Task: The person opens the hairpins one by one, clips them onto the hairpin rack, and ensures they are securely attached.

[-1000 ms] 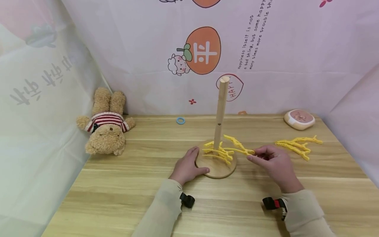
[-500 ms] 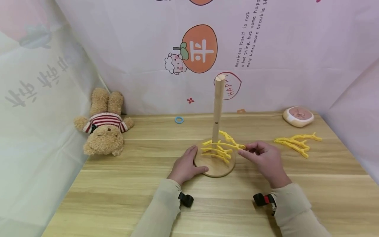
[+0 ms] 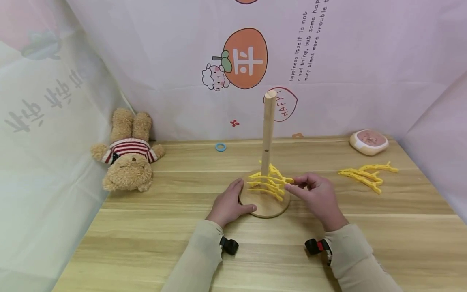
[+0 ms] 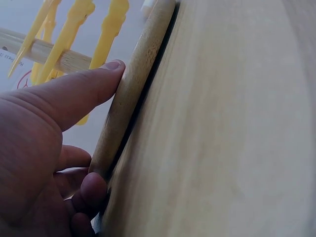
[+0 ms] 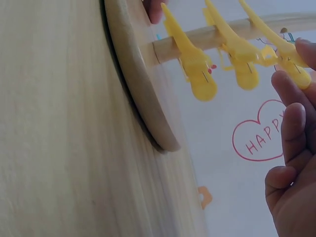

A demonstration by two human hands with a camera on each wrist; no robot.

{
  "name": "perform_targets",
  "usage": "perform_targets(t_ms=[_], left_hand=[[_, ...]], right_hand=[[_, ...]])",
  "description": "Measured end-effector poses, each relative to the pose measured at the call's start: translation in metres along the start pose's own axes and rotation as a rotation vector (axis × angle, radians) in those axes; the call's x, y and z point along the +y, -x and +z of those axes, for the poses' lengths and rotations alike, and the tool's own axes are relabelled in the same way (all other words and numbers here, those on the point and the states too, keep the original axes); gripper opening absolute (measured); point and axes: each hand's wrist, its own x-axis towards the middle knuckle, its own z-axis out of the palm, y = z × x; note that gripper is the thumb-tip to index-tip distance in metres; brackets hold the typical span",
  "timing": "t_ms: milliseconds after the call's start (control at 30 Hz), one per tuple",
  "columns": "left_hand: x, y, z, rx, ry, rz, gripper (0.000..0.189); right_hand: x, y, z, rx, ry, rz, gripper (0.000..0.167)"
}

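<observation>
A wooden stand, a pole [image 3: 268, 129] on a round base [image 3: 266, 209], stands upright on the table. My left hand [image 3: 228, 205] holds the base at its left edge, thumb at the rim in the left wrist view. Two yellow alligator hair clips [image 5: 197, 69] are clipped on the low part of the pole, one above the other. My right hand [image 3: 317, 196] pinches the wide end of a third yellow hair clip [image 5: 269, 32] just above them. Its two long arms lie either side of the pole, and my fingers partly cover its pinched end.
More yellow hair clips [image 3: 365, 176] lie in a bunch on the table to the right. Behind them sits a pink-and-white rounded object [image 3: 369, 142]. A blue ring [image 3: 220, 147] lies at the back, and a teddy bear [image 3: 130, 152] at the left.
My right hand has moved left with the hair clip, bringing its spread arms around the pole. The left hand keeps its place on the base. The camera view shifted slightly.
</observation>
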Motion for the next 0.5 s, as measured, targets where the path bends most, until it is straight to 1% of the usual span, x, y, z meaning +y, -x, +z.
perform_targets(t_ms=[133, 367, 500], left_hand=[[0.0, 0.0, 0.0, 0.001, -0.002, 0.003, 0.095], [0.0, 0.0, 0.0, 0.007, -0.006, 0.007, 0.095], [0.001, -0.002, 0.0, 0.006, -0.022, 0.011, 0.094]], right_hand=[[-0.002, 0.0, 0.005, -0.005, -0.015, 0.003, 0.024], [-0.005, 0.0, 0.012, -0.008, -0.076, 0.009, 0.026], [-0.002, 0.0, 0.014, -0.012, -0.072, 0.015, 0.026]])
